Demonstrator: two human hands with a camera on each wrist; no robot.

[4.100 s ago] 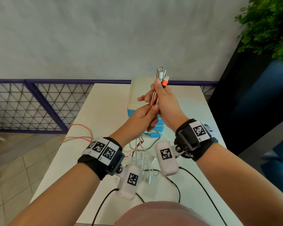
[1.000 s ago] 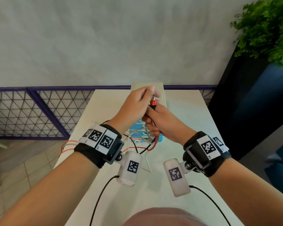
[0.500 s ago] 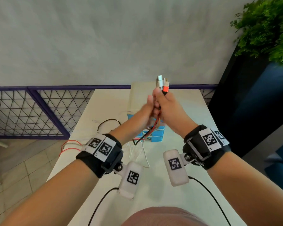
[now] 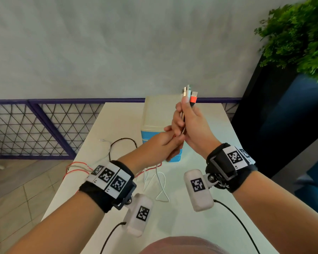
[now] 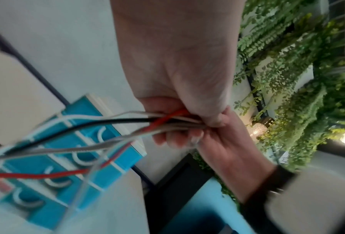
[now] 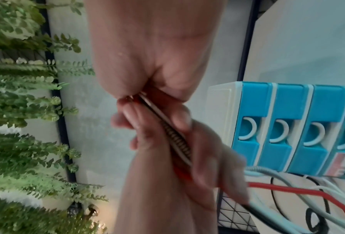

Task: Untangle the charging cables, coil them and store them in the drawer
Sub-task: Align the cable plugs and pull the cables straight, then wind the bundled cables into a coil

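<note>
1. Several charging cables (image 4: 184, 117) run as 1 bundle, plugs up, through our right hand (image 4: 195, 125), whose fingers wrap tight around them.
2. Our left hand (image 4: 165, 143) sits just below, touching the right, fingers pinched narrow on the same bundle.
3. Long axis: near vertical above the fists; below the left hand the tails drop toward the table (image 4: 117, 121) and trail left.
4. Slack lies under the left hand, so we judge it the nearer hand to strip downward.
5. Drawer unit (image 4: 151, 132) stands just behind the hands; its drawers look shut.
</note>
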